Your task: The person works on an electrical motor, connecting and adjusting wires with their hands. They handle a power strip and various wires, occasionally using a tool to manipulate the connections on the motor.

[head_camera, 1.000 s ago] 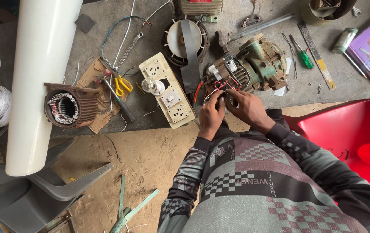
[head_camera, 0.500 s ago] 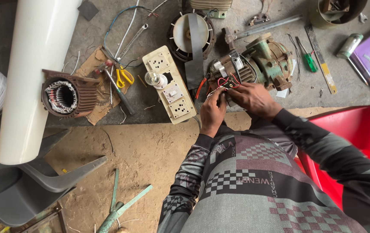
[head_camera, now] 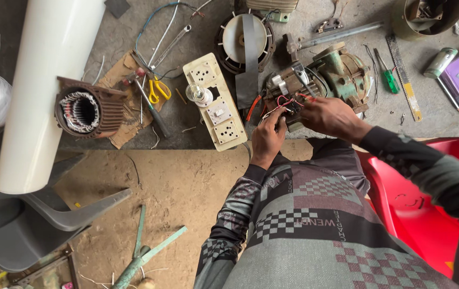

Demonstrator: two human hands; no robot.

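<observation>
Both hands are in at the near edge of the grey worktop (head_camera: 186, 131), working right at the green-and-brown electric motor (head_camera: 330, 75) that lies on its side there. The left hand (head_camera: 268, 136) is pinched in on the tangle of red wires (head_camera: 288, 100) at the motor's near face, fingertips closed tight on the leads. The right hand (head_camera: 332, 115) comes in from the other side, fingers curled down over the small dark terminal block (head_camera: 295, 112) under those same wires, gripping at it, though exactly which strand it has is too small to tell. The two hands are almost touching over that one spot. Just beside the left hand, to its left, lies a cream switchboard (head_camera: 215, 101) with sockets and a clear bulb (head_camera: 199, 95) on it. Behind the motor sits a round fan cover (head_camera: 244, 37) with a grey strap across it. Off to the right, a green-handled screwdriver (head_camera: 387, 77) and a steel ruler (head_camera: 403, 77) lie side by side. Far left, a brown stator with copper windings (head_camera: 86, 111) rests against a big white pipe (head_camera: 45, 91), with yellow-handled scissors (head_camera: 157, 88) between it and the switchboard. A red plastic chair (head_camera: 427, 192) shows at the person's right.
</observation>
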